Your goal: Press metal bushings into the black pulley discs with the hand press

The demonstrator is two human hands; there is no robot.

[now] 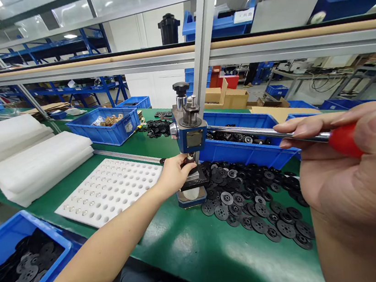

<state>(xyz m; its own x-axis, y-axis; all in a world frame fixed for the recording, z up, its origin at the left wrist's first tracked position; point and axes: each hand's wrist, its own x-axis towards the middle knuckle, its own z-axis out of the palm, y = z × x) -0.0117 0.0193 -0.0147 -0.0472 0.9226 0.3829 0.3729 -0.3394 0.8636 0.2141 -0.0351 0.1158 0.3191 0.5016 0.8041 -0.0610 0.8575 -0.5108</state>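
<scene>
A small blue hand press [190, 133] with a black top knob stands on the green bench. My left hand [175, 174] reaches under its ram, thumb and fingers pinched together at the work spot. What they hold there is hidden. My right hand [354, 170] is closed on the press lever [256, 131], a long chrome rod with a red grip. The lever points out to the right, roughly level. Beside the press lie many black round discs [251, 197]. Left of it, a white foam tray [96, 222] carries small clear parts in some of its holes.
A blue bin [255, 154] of dark parts sits behind the discs; another blue bin [58, 223] of discs is at lower left. White foam sheets [42, 165] are stacked at left. A metal frame post [204, 32] rises behind the press. A yellow-handled screwdriver [138, 128] lies farther back.
</scene>
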